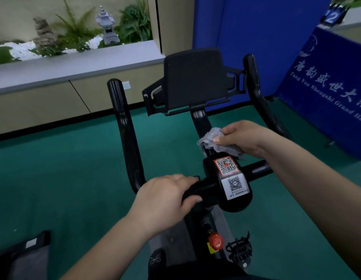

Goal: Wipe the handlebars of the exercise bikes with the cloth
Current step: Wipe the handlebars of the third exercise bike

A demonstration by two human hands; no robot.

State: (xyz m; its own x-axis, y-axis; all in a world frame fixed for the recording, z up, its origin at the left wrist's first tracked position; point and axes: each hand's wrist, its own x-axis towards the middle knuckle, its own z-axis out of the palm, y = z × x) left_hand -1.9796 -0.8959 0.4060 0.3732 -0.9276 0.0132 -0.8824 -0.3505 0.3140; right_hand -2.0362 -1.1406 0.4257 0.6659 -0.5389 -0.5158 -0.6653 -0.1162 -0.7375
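Observation:
A black exercise bike fills the middle of the head view, with its handlebar (pixel 125 126) curving up on the left and another horn at the right. My left hand (pixel 165 199) grips the crossbar just left of the centre hub (pixel 230 182), which carries two QR stickers. A crumpled grey cloth (pixel 213 140) is held in my right hand (pixel 244 138), pressed on the stem just above the hub and below the black tablet holder (pixel 193 79).
A red knob (pixel 216 240) and a pedal (pixel 239 247) sit low on the frame. A blue banner board (pixel 326 87) stands close on the right. A beige wall ledge with plants runs along the back left. Green carpet surrounds the bike; a dark object lies at bottom left.

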